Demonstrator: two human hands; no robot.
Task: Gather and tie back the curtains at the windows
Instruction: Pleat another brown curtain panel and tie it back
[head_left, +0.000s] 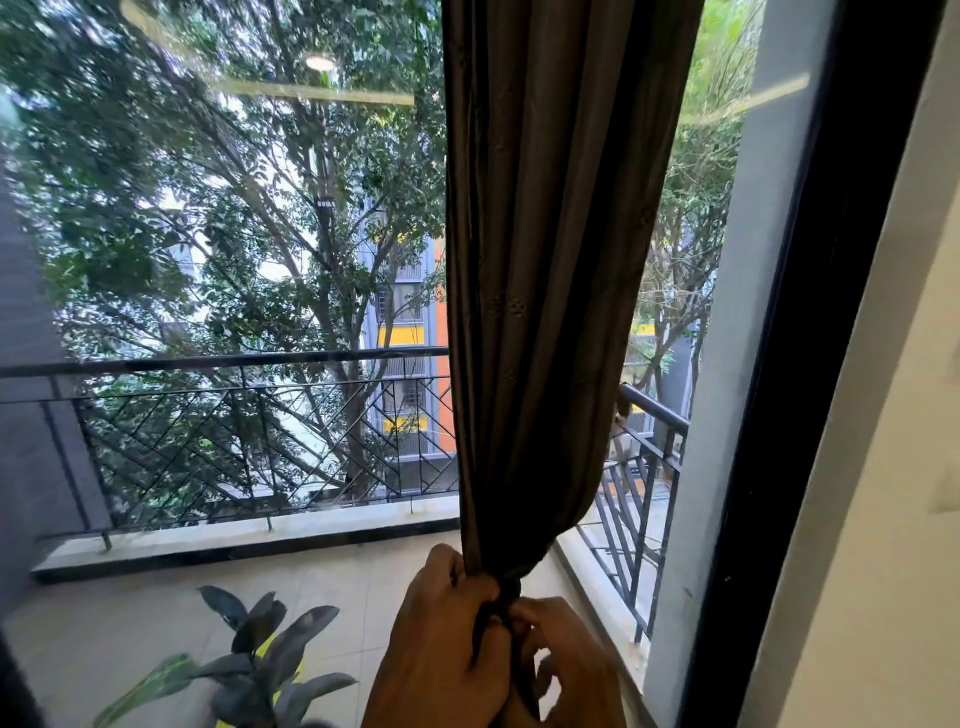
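Note:
A dark brown curtain (550, 260) hangs before the window glass, its folds drawn together into a narrow bunch near the bottom of the view. My left hand (441, 634) grips the bunched fabric from the left. My right hand (566, 654) sits just to the right of it, fingers curled and pinching a dark strip of cloth (511, 592) wrapped at the gathered point. Whether that strip is a tie or part of the curtain is unclear. The curtain below my hands is hidden.
The black window frame (810, 364) and a cream wall (893, 519) stand at the right. Through the glass lie a tiled balcony, a black metal railing (234, 415) and trees. A leafy potted plant (260, 660) stands at the lower left.

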